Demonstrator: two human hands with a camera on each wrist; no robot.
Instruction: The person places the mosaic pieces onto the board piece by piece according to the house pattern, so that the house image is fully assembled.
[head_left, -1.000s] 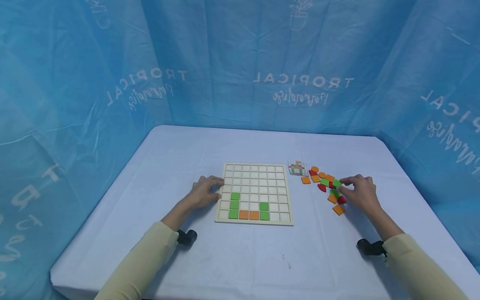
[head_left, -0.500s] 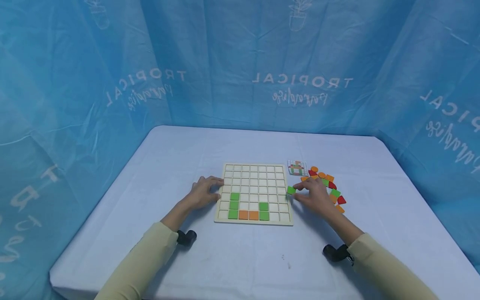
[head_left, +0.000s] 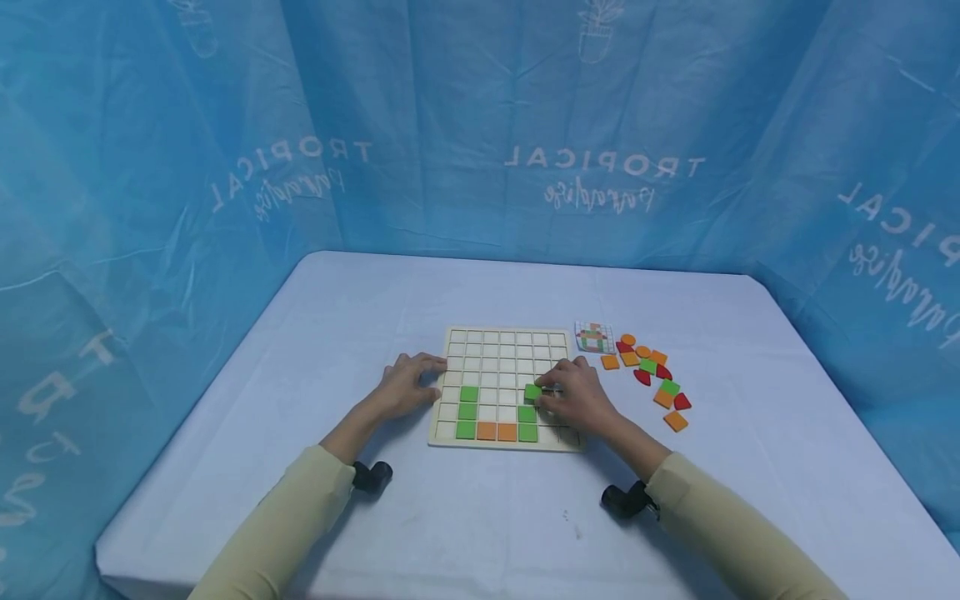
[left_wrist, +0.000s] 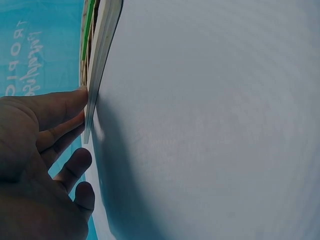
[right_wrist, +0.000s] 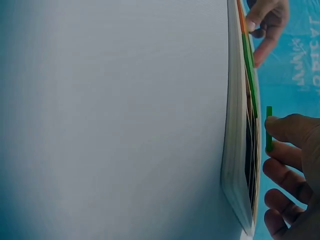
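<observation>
A pale square grid board (head_left: 491, 350) lies on the white table. Green square tiles (head_left: 467, 412) fill part of a column at its left, and two orange tiles (head_left: 497, 432) sit in its bottom row. More green tiles (head_left: 527, 422) are stacked in a column to their right. My left hand (head_left: 405, 385) rests at the board's left edge, fingertips touching it with relaxed fingers. My right hand (head_left: 579, 397) pinches a green square tile (head_left: 532, 393) between thumb and finger just above that right column. In the right wrist view this tile (right_wrist: 269, 131) shows edge-on, apart from the board.
A small pattern card (head_left: 595, 337) lies beside the board's upper right corner. To the right, several loose orange, red and green pieces (head_left: 664, 397) are scattered on the table (head_left: 480, 525). Blue curtains (head_left: 480, 208) stand behind and beside the table.
My right hand has carried a green tile left from the scattered pieces to over the board. My left hand has stayed at the board's left edge.
</observation>
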